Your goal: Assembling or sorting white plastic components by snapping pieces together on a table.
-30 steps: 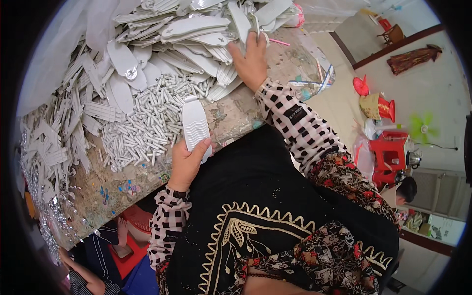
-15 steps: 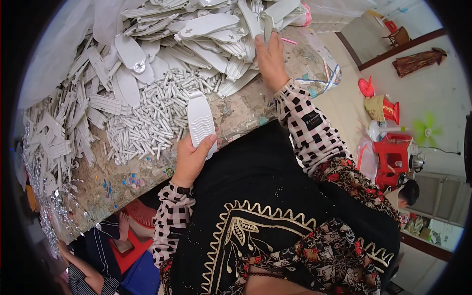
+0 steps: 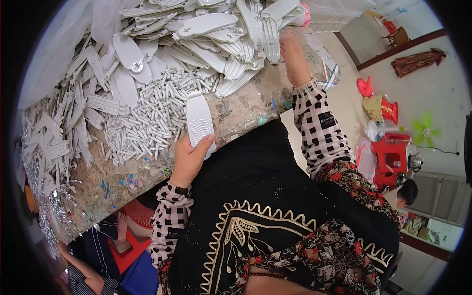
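Note:
My left hand (image 3: 191, 158) is closed around the lower end of a white plastic piece (image 3: 199, 120) with wavy ridges, thumb lying on its face. It is held upright at the table's near edge. My right hand (image 3: 293, 58) is at the right end of the heap, back of the hand showing, fingers bent and partly hidden; what they hold, if anything, cannot be made out. Just left of it a long grooved white piece (image 3: 271, 40) leans on the heap of similar white plastic pieces (image 3: 209, 25).
Small white pegs (image 3: 147, 115) lie piled mid-table (image 3: 241, 115), with flat white strips (image 3: 54, 132) farther left. Silver tinsel (image 3: 51, 216) hangs at the left edge. Another person's arm (image 3: 86, 265) shows lower left. A green fan (image 3: 426, 132) and red stools (image 3: 391, 155) stand at right.
My right hand has let go of the long white piece on the heap and moved right and slightly down. The pink stick there is no longer visible. My left hand has barely moved.

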The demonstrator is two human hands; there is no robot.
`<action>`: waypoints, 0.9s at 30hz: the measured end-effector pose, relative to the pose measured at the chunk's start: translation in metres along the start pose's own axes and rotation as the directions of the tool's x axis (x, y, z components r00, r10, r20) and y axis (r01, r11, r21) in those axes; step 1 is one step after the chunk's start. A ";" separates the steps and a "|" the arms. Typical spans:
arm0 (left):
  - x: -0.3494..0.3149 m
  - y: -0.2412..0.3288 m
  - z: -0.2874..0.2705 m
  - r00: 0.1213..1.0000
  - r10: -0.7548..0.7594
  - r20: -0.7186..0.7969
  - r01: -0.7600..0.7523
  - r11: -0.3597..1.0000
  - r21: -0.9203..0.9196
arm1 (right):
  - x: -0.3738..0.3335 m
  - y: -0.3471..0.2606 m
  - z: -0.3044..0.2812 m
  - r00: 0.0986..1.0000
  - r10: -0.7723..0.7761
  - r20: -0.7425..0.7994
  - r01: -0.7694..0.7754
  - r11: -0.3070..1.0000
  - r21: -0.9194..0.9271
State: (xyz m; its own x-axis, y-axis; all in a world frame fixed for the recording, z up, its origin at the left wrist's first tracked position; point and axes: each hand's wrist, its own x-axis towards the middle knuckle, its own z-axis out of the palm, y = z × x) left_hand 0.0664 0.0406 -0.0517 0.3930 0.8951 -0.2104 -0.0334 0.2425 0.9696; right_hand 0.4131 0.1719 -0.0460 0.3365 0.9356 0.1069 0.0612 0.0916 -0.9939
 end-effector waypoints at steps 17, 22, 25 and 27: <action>-0.004 0.003 0.002 0.999 0.005 -0.046 -0.007 0.999 -0.043 | 0.028 0.031 0.007 0.994 -0.113 -0.011 0.089 0.834 -0.544; -0.003 -0.001 -0.001 1.000 0.002 -0.029 -0.003 0.999 -0.036 | 0.027 0.028 0.007 0.988 -0.152 -0.003 0.136 0.893 -0.429; -0.002 0.000 0.000 1.000 0.003 -0.023 -0.004 0.999 -0.044 | 0.024 0.021 0.006 0.983 -0.171 -0.064 0.140 0.933 -0.332; -0.003 0.002 0.000 1.000 -0.001 -0.030 -0.001 0.998 -0.069 | 0.020 0.012 0.005 0.974 -0.201 -0.106 0.147 0.912 -0.384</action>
State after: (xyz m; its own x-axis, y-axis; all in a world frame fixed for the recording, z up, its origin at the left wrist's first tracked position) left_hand 0.0651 0.0384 -0.0492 0.3652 0.9059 -0.2147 -0.0975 0.2665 0.9589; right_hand 0.4155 0.1931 -0.0562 0.4150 0.8564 0.3072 0.4661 0.0899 -0.8802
